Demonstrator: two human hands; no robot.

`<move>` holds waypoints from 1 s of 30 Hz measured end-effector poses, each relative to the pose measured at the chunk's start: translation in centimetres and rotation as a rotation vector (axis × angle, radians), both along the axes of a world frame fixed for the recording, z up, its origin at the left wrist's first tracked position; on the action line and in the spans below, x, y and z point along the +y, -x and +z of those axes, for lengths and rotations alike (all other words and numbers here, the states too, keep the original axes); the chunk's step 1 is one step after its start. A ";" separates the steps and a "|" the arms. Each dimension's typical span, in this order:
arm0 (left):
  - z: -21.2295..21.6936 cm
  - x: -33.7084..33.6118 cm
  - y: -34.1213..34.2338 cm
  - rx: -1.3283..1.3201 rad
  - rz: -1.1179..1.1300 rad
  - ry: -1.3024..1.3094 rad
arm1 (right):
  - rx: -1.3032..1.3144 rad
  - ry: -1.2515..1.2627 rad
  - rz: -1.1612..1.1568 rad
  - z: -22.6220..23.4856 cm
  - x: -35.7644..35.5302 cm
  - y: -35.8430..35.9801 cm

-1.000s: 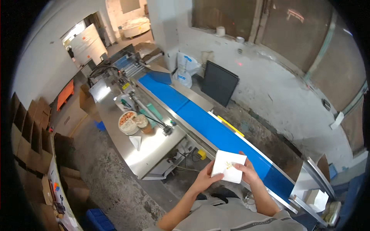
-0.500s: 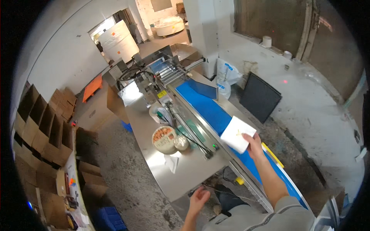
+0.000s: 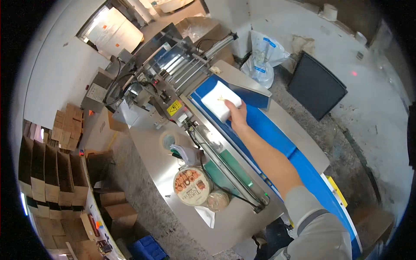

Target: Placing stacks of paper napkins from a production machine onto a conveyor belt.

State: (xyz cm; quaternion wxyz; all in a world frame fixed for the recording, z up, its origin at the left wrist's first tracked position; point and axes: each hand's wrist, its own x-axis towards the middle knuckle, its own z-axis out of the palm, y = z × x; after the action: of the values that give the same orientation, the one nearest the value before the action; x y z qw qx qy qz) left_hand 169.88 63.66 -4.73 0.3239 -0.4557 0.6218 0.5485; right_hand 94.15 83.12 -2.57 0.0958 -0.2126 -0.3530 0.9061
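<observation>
Head view: a steel table (image 3: 151, 143) beside the blue conveyor belt (image 3: 277, 138) carries a round tin (image 3: 192, 186) with a biscuit-printed lid, a tape roll (image 3: 168, 141) and a cable. The right hand (image 3: 237, 116) rests against the near end of a white box (image 3: 220, 101) lying on the belt just before the machine; whether the fingers clasp it cannot be told

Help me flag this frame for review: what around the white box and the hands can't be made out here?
- Left hand: not in the head view at all.
- Right hand: its fingers lie on the white box; whether they grip or just push it is unclear.
- Box underside and its contact with the blue belt: hidden by the box itself.
- Round tin: lid pictures too small to read.
- Belt's near end: covered by the grey sleeve.
</observation>
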 end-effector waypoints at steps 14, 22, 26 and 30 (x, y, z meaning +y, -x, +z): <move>3.9 3.9 7.0 -0.111 0.187 -0.083 | -0.190 -0.392 -0.117 -5.2 -5.7 9.5; 3.6 2.9 5.9 -0.057 0.217 -0.108 | -0.303 -0.151 0.142 0.2 -0.6 1.8; 1.8 2.3 4.1 -0.017 0.116 -0.099 | -0.262 -0.136 0.117 0.7 5.2 -8.2; 5.4 3.1 5.1 0.157 -0.036 -0.145 | -0.197 -0.046 0.237 3.5 13.2 -24.0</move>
State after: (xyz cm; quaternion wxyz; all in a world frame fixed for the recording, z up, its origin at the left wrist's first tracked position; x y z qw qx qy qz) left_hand 164.77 66.76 0.69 0.3162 -0.3755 0.6121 0.6199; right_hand 118.11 96.36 0.94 -0.0419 -0.2553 -0.4038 0.8775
